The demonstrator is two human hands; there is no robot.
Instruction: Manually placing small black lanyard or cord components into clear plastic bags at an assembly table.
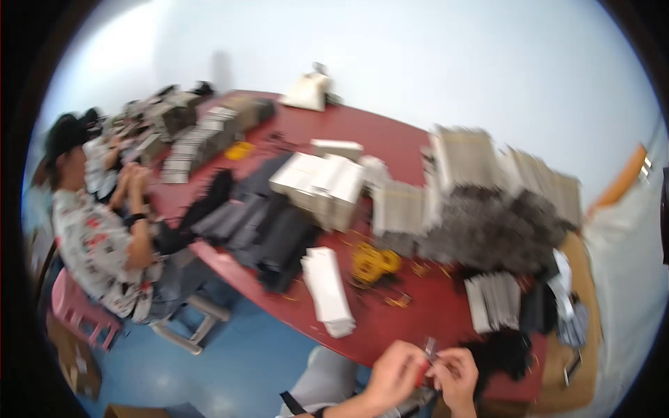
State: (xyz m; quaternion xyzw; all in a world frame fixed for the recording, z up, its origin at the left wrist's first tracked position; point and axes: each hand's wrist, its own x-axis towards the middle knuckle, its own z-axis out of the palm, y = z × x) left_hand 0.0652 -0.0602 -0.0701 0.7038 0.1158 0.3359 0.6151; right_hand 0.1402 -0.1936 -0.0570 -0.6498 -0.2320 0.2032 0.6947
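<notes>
1. Head view: left fisheye camera of a head-worn pair, looking down and forward across the red desk [380, 132].
2. Near field: the left hand [395, 373] and right hand [456, 374], close to the lens at the lower edge, right of centre.
3. Far field: pale wall [390, 56] above; seated co-worker [104, 233] at left; blue floor [174, 376] lower left.

We are holding a small red-handled tool [421, 373] in our left hand [394, 370], its greyish metal end pointing upward. It is sitting close by our right hand [457, 373], and blur is hiding its exact shape.
</notes>
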